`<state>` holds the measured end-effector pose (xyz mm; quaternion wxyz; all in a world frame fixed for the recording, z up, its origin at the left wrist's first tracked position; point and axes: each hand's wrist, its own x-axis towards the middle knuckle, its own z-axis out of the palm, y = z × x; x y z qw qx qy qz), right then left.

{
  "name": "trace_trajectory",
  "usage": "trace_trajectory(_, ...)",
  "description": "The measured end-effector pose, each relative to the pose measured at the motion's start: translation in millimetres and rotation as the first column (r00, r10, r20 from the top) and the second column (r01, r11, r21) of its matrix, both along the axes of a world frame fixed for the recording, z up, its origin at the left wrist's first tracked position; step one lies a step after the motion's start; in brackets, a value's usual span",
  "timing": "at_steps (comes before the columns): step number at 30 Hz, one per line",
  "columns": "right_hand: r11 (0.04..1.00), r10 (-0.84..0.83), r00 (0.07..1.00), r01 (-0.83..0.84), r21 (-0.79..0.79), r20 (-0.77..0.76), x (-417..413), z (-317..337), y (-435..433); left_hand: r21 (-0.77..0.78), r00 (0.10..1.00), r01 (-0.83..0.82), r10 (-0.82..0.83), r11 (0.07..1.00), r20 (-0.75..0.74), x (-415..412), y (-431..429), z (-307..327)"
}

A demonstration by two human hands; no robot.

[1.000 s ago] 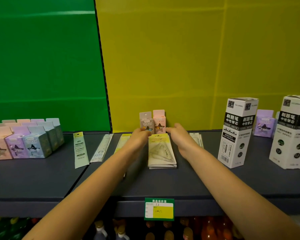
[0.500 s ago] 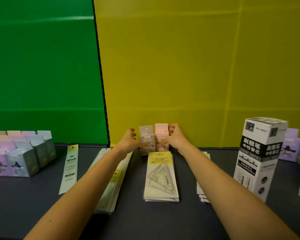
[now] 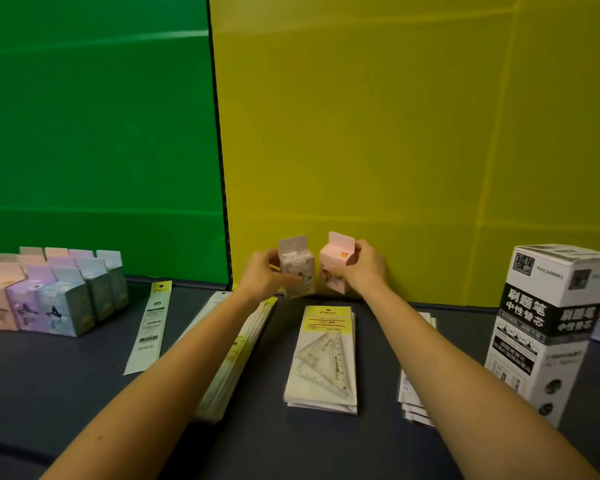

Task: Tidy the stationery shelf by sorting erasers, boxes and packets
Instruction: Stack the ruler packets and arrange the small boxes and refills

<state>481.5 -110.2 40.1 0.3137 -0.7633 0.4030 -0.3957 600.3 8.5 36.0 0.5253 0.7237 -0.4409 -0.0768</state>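
The tall white and black box (image 3: 548, 323) on the right reads "刷题笔 中性替芯", with a "NO." line on top whose digits are blurred. The stack of set-square packets (image 3: 323, 358) in the middle has a yellow header with print too small to read, and the single ruler packet (image 3: 149, 327) shows a barcode. At the back of the dark grey shelf (image 3: 84, 393), the left hand (image 3: 264, 275) has its fingers curled round a greyish-lilac eraser box (image 3: 297, 268). The right hand (image 3: 368, 268) grips a tilted pink eraser box (image 3: 336, 265) just beside it. Pastel boxes with star windows (image 3: 49, 299) stand in rows at the left. Behind are a green panel (image 3: 94, 133) and a yellow panel (image 3: 395, 133).
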Motion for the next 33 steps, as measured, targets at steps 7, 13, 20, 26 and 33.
trace_trajectory(7,0.987,0.16,0.963,-0.15,-0.061,0.215,6.8,39.3,44.5,-0.181,0.994,-0.096,0.104,0.979,0.037,19.1,86.1,44.2)
trace_trajectory(13,0.908,0.419,0.883,-0.41,-0.086,0.212,30.9,49.9,109.6,-0.247,0.981,-0.192,0.194,0.95,-0.018,39.9,191.8,45.2)
trace_trajectory(20,0.81,0.585,0.798,-0.581,-0.074,0.141,68.0,51.5,210.0,-0.212,0.964,-0.267,0.263,0.94,-0.044,75.0,317.5,25.9)
trace_trajectory(26,0.788,0.614,0.782,-0.615,-0.03,0.111,106.7,35.9,290.1,-0.159,0.961,-0.278,0.274,0.947,-0.048,111.2,409.3,11.8)
trace_trajectory(33,0.766,0.626,0.772,-0.636,0.095,0.11,159.5,1.1,355.8,-0.139,0.959,-0.283,0.281,0.949,-0.034,149.8,475.7,-11.3)
